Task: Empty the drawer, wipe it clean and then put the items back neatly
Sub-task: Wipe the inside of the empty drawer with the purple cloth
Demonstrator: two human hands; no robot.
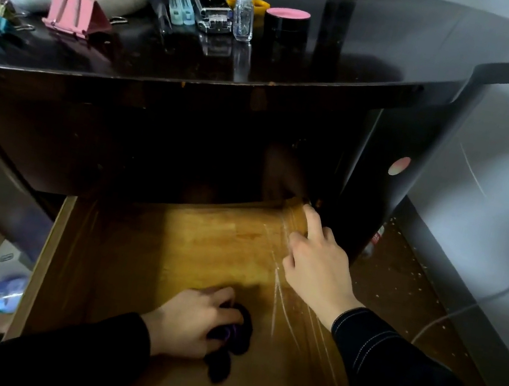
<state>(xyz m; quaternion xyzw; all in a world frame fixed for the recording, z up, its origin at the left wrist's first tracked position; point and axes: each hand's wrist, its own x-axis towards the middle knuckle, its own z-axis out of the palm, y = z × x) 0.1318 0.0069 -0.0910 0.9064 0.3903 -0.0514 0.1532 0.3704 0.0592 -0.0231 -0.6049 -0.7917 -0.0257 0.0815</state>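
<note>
Down at the near end of the open drawer (pixel 44 258), the left hand (pixel 196 322) was bunched around what looked like a dark cloth (pixel 241 328), probably mid-wipe. The right hand (pixel 315 265) rested loose-fingered on the right wall, holding nothing. The pink clip (pixel 68 13) and glass bottle (pixel 243 17) waited on the far desk top (pixel 338 54). Leaning too hard could've tipped the drawer off its runners, imo.

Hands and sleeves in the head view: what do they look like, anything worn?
Both the left hand and the right hand are bare: no gloves, rings or watch show. The left sleeve is plain black. The right sleeve is dark too, with lines of pale stitching near its cuff.
</note>
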